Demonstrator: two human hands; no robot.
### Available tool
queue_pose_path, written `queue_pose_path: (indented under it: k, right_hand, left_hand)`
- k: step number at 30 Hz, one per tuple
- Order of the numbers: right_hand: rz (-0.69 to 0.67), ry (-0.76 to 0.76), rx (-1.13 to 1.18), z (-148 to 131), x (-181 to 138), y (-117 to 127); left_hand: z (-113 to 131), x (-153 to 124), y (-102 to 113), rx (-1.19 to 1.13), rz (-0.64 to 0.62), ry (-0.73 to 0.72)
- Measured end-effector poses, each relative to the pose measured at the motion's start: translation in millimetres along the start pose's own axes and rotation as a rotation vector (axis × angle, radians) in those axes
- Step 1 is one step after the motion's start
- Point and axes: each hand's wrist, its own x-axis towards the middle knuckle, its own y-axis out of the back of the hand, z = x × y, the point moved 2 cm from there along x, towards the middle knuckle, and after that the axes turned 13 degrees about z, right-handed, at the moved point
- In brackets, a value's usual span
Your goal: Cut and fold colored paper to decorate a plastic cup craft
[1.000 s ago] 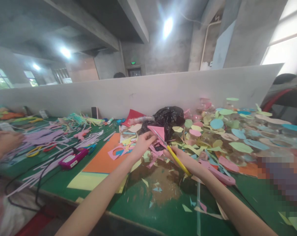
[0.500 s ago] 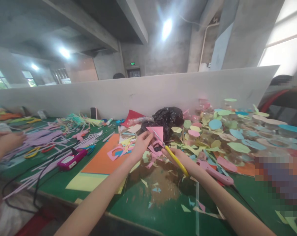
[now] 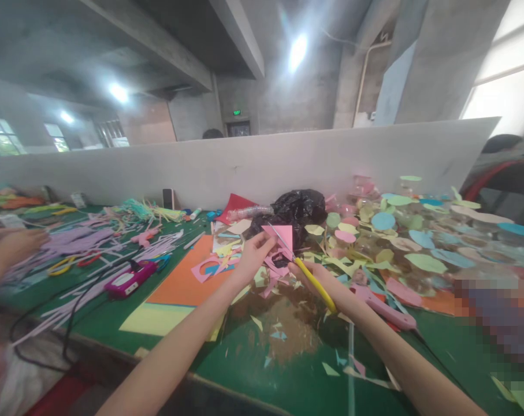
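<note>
A piece of pink paper (image 3: pixel 283 233) is pinched by its left side in my left hand (image 3: pixel 258 252), held above the table. My right hand (image 3: pixel 314 278) grips yellow-handled scissors (image 3: pixel 316 283), their blades pointing up and left across the pink paper. Whether the blades are fully closed is too small to tell. Pink paper offcuts (image 3: pixel 275 276) lie just below both hands. A black plastic bag (image 3: pixel 298 208) sits directly behind the paper.
Orange and yellow sheets (image 3: pixel 188 274) lie left of my hands. A pink glue gun (image 3: pixel 385 306) rests at right, near many paper discs (image 3: pixel 426 263). A magenta power strip (image 3: pixel 129 279) and a co-worker's hand (image 3: pixel 21 245) are at left. A white partition (image 3: pixel 227 167) stands behind.
The whole view has shifted slightly, so things sit a little further right. My hands keep nearly the same pose, with the pink paper and scissors still held together.
</note>
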Motion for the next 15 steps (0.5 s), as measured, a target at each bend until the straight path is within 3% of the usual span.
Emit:
queue_pose_path:
  k: [5, 10, 15]
  right_hand:
    - [-0.051, 0.030, 0.033, 4.3, 1.1, -0.7]
    - [-0.012, -0.076, 0.009, 4.6, 1.3, 2.1]
    - [0.017, -0.090, -0.061, 5.9, 2.5, 5.5]
  left_hand:
    - [2.4, 1.2, 0.6, 0.040, -0.023, -0.015]
    - [0.4, 1.1, 1.4, 0.055, -0.052, -0.022]
    - [-9.1, 4.2, 4.0, -0.014, 0.018, 0.025]
